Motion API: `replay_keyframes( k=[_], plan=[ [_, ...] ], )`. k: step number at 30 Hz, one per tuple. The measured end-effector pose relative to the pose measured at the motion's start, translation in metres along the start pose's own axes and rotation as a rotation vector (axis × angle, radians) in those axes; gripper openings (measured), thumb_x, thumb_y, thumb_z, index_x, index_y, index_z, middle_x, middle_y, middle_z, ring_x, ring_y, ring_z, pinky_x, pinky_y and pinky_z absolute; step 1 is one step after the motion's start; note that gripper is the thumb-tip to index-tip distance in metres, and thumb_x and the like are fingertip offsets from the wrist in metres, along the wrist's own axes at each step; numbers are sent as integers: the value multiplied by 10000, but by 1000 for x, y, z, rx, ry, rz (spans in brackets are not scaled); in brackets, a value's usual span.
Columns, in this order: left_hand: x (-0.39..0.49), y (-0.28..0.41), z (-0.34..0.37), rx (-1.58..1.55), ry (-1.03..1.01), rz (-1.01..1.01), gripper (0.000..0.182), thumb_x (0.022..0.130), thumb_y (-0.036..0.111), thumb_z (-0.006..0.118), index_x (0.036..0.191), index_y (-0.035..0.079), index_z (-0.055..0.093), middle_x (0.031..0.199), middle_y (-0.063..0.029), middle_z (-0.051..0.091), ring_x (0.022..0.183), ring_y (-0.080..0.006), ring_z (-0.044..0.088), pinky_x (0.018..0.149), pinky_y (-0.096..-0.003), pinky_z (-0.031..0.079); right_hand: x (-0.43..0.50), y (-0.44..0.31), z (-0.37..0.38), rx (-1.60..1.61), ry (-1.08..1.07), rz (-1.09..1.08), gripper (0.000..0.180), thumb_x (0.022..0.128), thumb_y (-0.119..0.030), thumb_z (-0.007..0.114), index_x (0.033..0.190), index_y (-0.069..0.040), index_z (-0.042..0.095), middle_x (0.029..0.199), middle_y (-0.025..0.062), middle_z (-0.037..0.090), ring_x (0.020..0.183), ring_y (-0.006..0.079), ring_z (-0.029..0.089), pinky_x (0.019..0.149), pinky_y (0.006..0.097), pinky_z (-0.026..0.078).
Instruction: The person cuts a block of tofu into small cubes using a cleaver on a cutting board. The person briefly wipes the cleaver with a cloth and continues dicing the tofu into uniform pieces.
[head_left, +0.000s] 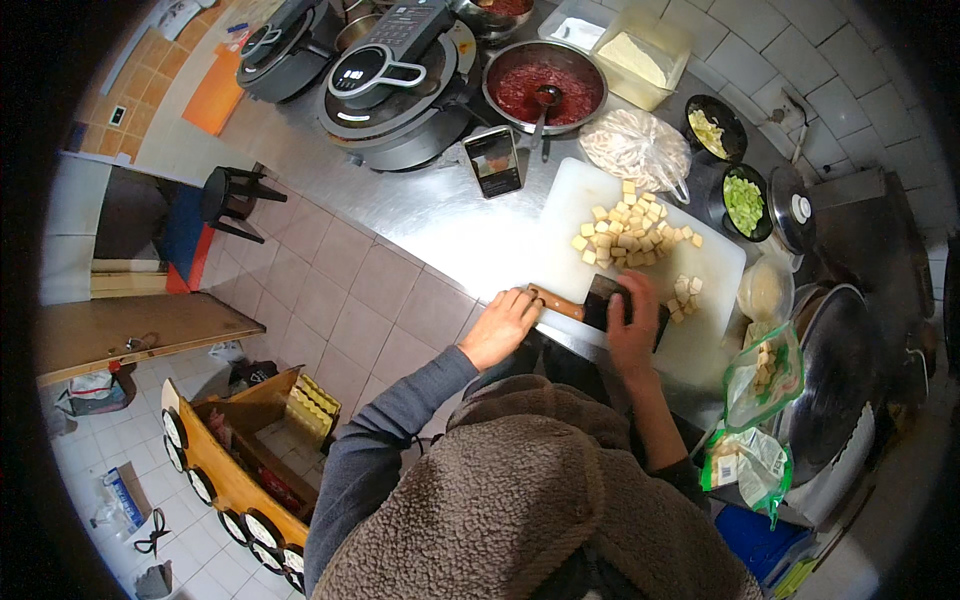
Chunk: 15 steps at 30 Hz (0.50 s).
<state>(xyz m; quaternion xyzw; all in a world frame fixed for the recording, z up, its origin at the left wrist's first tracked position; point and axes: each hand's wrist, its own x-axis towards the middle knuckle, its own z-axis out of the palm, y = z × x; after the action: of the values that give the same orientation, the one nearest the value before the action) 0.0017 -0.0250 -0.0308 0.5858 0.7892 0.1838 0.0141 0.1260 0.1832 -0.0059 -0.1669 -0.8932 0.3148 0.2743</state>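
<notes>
A cleaver with a wooden handle (561, 304) and a dark, broad blade (598, 300) is at the near edge of the white cutting board (566, 202). The curled fingers of my left hand (504, 324) are on the end of its handle. Over the blade is my right hand (634, 330), slightly blurred, thumb and fingers bent; how firmly it touches the blade is unclear. Beyond the blade lies a heap of pale cubes (630, 232), perhaps tofu. A smaller group of cubes (683, 296) sits right of my right hand.
A phone (493, 163) stands by an electric cooker (397, 112). Behind the board are a steel bowl of red sauce (517, 90), a plastic bag of pale food (637, 146) and a bowl of chopped greens (742, 206). An opened green-edged bag (765, 382) and large wok (840, 382) flank the right.
</notes>
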Motion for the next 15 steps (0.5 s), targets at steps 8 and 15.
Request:
replay_keyframes(
  k=[8, 15],
  plan=[
    [-45, -34, -23, 173, -88, -191, 248, 800, 115, 556, 1022, 17, 609, 1010, -104, 591, 946, -261, 575, 803, -373, 478, 15, -107, 45, 224, -378, -340, 327, 811, -6, 607, 1136, 10, 576, 1211, 192, 523, 1173, 365, 503, 999, 433, 426],
    [-110, -36, 15, 488, -155, -470, 298, 827, 241, 614, 1071, 73, 651, 1049, -88, 651, 946, -251, 614, 791, -427, 459, -4, -133, 77, -7, -607, -827, 578, 739, -47, 656, 1293, 7, 499, 1389, 177, 428, 1388, 382, 275, 1124, 609, 199]
  ],
)
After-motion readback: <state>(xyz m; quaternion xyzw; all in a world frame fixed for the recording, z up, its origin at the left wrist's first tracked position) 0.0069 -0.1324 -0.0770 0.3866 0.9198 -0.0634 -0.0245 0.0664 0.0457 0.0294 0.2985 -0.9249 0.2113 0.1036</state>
